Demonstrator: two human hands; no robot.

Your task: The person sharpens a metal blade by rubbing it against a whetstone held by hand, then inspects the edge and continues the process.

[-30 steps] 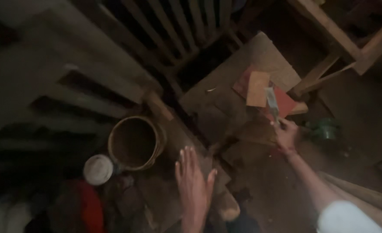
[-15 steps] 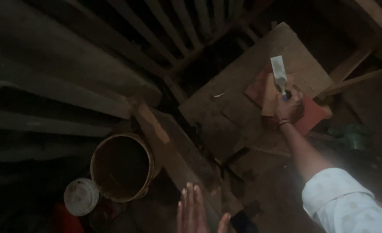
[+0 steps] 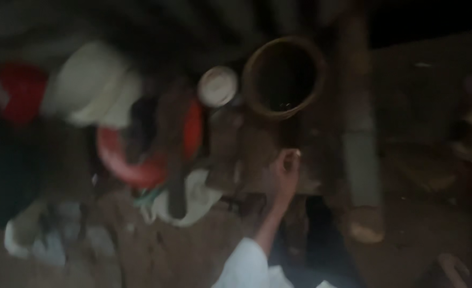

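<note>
Left hand (image 3: 285, 173), fingers curled, grip unclear w/ blur, sits just near of the round brown bucket (image 3: 285, 74); bucket lies straight far, white lid (image 3: 217, 85) far-left.

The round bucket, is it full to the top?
No, the round bucket looks dark and hollow inside, with only its rim and inner wall showing.

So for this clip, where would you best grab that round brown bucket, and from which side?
Probably by the rim of the brown bucket, from above on the side nearest the hand. Its open mouth faces up and that near edge looks bare, while the small white lid crowds its left side. Blur hides any handle.
</note>
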